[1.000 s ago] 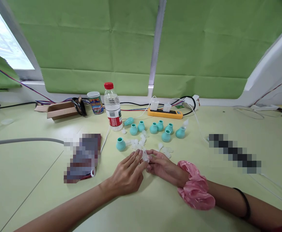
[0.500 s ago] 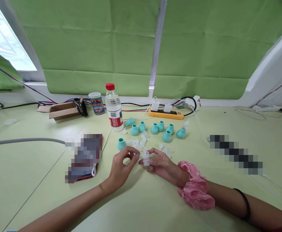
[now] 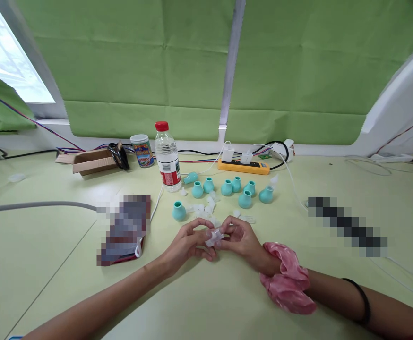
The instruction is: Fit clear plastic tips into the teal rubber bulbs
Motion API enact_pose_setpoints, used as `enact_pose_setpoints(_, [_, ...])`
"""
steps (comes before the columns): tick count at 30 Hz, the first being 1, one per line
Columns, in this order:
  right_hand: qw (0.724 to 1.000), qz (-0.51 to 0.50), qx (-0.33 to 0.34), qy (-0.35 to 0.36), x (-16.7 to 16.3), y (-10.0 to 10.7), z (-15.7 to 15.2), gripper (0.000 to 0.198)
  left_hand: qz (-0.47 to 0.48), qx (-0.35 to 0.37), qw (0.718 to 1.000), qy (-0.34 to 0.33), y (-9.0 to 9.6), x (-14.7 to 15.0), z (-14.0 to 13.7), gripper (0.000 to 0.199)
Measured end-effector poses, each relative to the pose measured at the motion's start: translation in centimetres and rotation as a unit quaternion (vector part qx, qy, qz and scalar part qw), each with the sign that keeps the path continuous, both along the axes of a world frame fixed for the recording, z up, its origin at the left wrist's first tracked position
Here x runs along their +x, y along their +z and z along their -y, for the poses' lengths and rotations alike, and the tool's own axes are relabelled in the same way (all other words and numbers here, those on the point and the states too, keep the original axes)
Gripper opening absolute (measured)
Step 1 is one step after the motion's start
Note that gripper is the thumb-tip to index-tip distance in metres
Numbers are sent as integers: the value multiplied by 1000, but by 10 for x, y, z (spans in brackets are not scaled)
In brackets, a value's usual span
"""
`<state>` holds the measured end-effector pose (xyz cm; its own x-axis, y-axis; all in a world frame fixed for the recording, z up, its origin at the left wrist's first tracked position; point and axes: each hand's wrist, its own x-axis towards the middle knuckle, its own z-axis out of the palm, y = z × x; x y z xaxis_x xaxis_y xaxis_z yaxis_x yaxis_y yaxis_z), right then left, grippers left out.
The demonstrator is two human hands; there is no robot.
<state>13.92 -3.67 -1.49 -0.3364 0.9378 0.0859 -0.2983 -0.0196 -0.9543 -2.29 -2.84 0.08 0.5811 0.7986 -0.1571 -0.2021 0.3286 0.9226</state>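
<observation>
Items are listed from left to right, each placed relative to the water bottle (image 3: 167, 158) standing on the pale green table (image 3: 50, 245).

- Cardboard box (image 3: 93, 162): lies well to the left of the bottle, near the back edge.
- Printed can (image 3: 141, 150): stands just left of the bottle.
- Blurred flat object (image 3: 124, 229): lies in front of the bottle and to its left.
- Left hand (image 3: 187, 245): is held in front of the bottle, low over the table, fingers curled, thumb and fingertips closed on the clear plastic piece (image 3: 214, 236).
- Clear plastic piece: is held between both hands, in front of the bottle and slightly right, just above the table. Its long axis is seen tilted, the upper end pointing up and to the right; finer detail is too small to tell.
- Loose clear caps (image 3: 202, 209): are scattered between the bottle and the hands.
- Teal bulbs (image 3: 226, 188): are ranged in a loose row right of the bottle, mostly upright, necks up.
- Right hand (image 3: 240, 238): meets the left, fingers pinched on the same piece; a pink scrunchie (image 3: 287, 283) is worn at the wrist.
- Yellow power strip (image 3: 244, 165): lies right of the bottle, with plugs inserted.
</observation>
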Motion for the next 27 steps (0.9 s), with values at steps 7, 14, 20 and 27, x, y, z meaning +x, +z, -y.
enact_pose_setpoints(7, [996, 53, 53, -55, 2, 0, 1, 32, 23, 8, 1000, 12, 0, -1, -1, 26])
enact_pose_setpoints(14, [989, 108, 82, -51, 2, -2, 1, 27, 23, -5, 1000, 14, -2, -2, -1, 26])
enact_pose_setpoints(20, [987, 128, 75, -61, 1, -3, 1, 25, 17, 40, 998, 34, -3, 1, 4, 37])
enact_pose_setpoints(27, [990, 122, 50, -59, 0, -5, 1, 26, 40, 28, 998, 44, -7, 5, 7, 26])
